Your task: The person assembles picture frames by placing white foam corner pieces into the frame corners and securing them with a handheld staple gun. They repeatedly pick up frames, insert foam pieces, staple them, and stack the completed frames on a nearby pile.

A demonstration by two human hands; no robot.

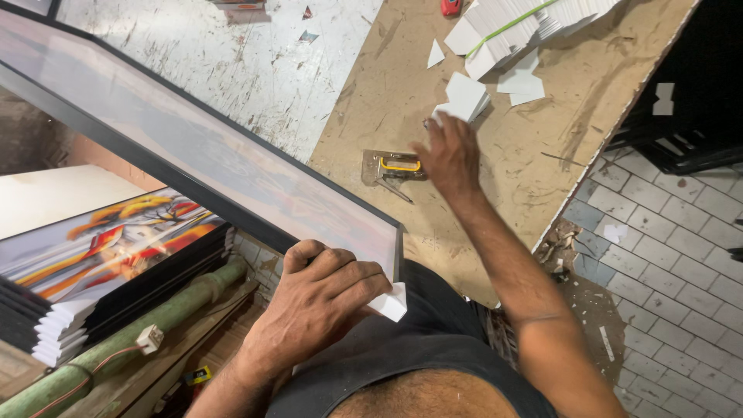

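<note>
Left hand (313,306) is closing its grip around a small white cardboard corner piece (391,303), pressing it onto the near corner of the long black-framed picture (232,174). Fingers are curling over the frame edge, thumb side is hidden. The framed picture is lying diagonally across the surface (542,162), near corner overhanging toward the person's torso.

Right hand (449,155) is reaching out over the surface, fingers spread and pointing down, fingertips touching a small stack of white corner pieces (467,97). Grip is loose and wide, nothing clamped as far as I can tell. A yellow-handled staple gun (393,168) is lying just beside that hand, on its left.

Further back, a bigger bundle of white cardboard (511,27), banded with a green strap, is sitting on the surface, with loose white pieces (522,83) near it. Stack of framed colourful prints (116,255) is leaning lower left, below the surface.
</note>
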